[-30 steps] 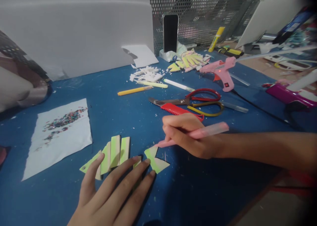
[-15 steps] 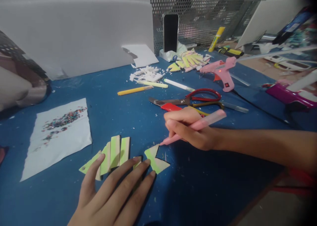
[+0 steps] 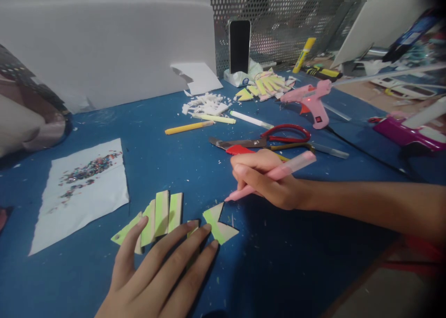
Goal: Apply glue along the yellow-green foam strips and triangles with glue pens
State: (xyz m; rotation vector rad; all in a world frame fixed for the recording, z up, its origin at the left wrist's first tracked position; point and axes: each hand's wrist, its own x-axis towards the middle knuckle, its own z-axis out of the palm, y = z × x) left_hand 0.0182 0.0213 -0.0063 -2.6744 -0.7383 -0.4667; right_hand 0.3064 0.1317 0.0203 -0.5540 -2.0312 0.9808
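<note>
My right hand (image 3: 266, 178) grips a pink marker (image 3: 275, 176), its tip just above the upper corner of a small green-striped cardboard piece (image 3: 219, 223) on the blue table (image 3: 278, 262). My left hand (image 3: 160, 271) lies flat with fingers stretched out, fingertips pressing the left edge of that piece. A row of several green-striped cardboard strips (image 3: 156, 216) lies just beyond my left thumb and fingers.
A white sheet with glitter (image 3: 81, 188) lies at left. Behind my right hand are red scissors (image 3: 272, 139), a red cutter (image 3: 237, 149), yellow and white markers (image 3: 190, 127), a pink glue gun (image 3: 310, 100), paper scraps (image 3: 205, 105) and a phone (image 3: 239, 46) upright against a mesh panel.
My right hand has drawn the marker up and away from the cardboard piece, a little farther from me. My left hand has stayed put.
</note>
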